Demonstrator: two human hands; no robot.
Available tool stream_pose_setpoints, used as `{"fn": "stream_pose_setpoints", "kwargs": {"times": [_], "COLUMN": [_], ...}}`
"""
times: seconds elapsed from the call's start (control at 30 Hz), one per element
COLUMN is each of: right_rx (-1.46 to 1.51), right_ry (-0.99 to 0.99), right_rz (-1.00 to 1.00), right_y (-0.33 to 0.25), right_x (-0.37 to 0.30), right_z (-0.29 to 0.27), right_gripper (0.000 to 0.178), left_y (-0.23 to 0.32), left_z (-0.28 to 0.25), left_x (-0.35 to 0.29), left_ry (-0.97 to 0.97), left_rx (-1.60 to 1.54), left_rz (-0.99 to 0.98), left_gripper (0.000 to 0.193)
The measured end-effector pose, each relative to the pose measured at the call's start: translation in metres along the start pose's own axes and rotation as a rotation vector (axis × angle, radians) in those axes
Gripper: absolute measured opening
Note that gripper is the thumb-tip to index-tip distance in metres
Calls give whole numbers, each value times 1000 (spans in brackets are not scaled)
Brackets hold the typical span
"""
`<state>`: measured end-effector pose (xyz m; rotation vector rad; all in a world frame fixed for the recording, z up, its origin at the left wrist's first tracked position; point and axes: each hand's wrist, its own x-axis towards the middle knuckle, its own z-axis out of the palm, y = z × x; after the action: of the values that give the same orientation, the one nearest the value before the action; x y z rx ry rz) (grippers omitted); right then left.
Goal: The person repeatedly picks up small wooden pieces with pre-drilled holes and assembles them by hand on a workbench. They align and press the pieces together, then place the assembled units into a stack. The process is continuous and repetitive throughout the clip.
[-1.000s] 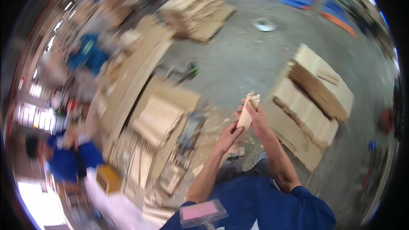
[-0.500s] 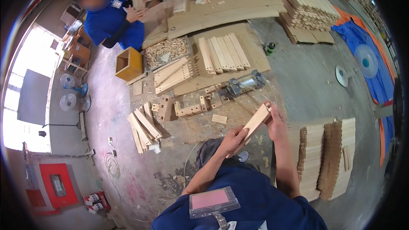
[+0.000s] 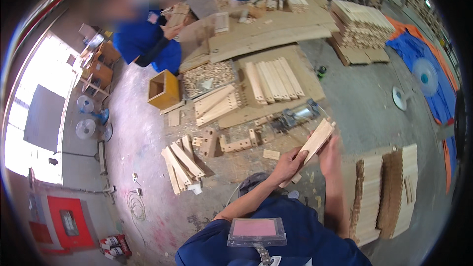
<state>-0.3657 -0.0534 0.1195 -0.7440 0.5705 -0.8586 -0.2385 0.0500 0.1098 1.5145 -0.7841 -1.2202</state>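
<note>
My left hand (image 3: 290,164) is closed round the lower part of pale wooden slats (image 3: 317,140), thumb on top. At least two slats seem stacked there, tilted up to the right, with small pegs at the upper end. My right hand (image 3: 331,155) is against the right side of the slats near that end; its fingers are partly behind the wood and blurred. Beyond the slats, on the workbench, lies a metal air cylinder clamp (image 3: 298,114). A small wooden block (image 3: 271,154) lies left of it, nearer me.
Loose slats (image 3: 182,162) lie at the bench's left corner, near a drilled wooden jig (image 3: 210,142). Further back are a tray of dowels (image 3: 209,80), a yellow box (image 3: 164,90) and a slat row (image 3: 274,80). Stacked slats (image 3: 367,197) stand right. Two co-workers are beyond.
The view has shifted, so the bench appears lower and further right. My right hand has slid down from the slats' pegged end, leaving it exposed. My left hand keeps its hold.
</note>
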Motion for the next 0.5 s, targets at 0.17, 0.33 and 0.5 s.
{"fn": "stream_pose_setpoints", "kwargs": {"times": [0.17,0.33,0.5], "right_rx": [-253,-367,-456], "right_ry": [-11,-146,-251], "right_rz": [-5,195,284], "right_y": [71,110,141], "right_x": [31,62,89], "right_z": [50,125,145], "right_gripper": [36,28,31], "left_y": [5,-97,-157], "left_z": [-81,-207,-232], "left_x": [14,-41,-126], "left_ry": [106,-36,-270], "left_rx": [111,355,327], "left_rz": [269,-230,-491], "left_gripper": [40,58,80]}}
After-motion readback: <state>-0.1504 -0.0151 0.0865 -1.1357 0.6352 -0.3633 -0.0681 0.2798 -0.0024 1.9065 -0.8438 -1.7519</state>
